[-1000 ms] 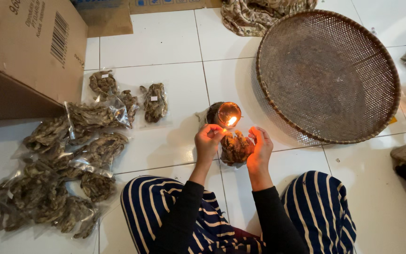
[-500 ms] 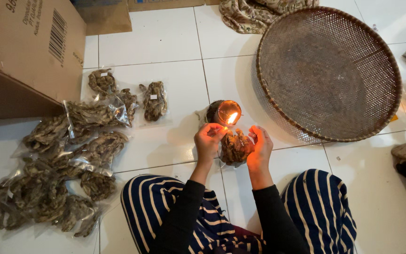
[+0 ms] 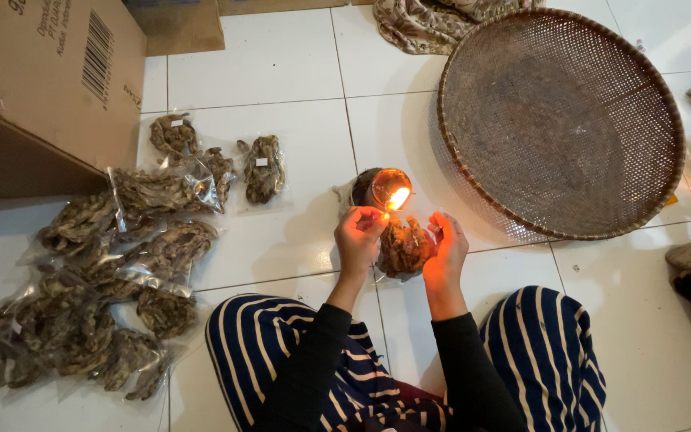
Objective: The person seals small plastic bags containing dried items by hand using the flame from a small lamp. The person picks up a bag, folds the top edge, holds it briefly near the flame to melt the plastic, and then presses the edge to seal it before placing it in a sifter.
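My left hand point(image 3: 360, 238) and my right hand point(image 3: 448, 248) hold between them a clear plastic bag of brown dried pieces point(image 3: 404, 246), each pinching an upper corner. The bag's top edge is right by the flame of a small lit candle in a round holder point(image 3: 389, 190) that stands on the white tiled floor just beyond my hands. My legs in striped trousers are folded under my forearms.
Several sealed bags of the same dried pieces point(image 3: 113, 272) lie in a heap on the floor at the left. A big round woven tray point(image 3: 561, 120) rests at the upper right. A cardboard box point(image 3: 49, 72) stands at the upper left; patterned cloth point(image 3: 433, 20) lies at the top.
Both hands have stayed by the flame with the bag; only small shifts of the fingers and of the bag's top edge show.
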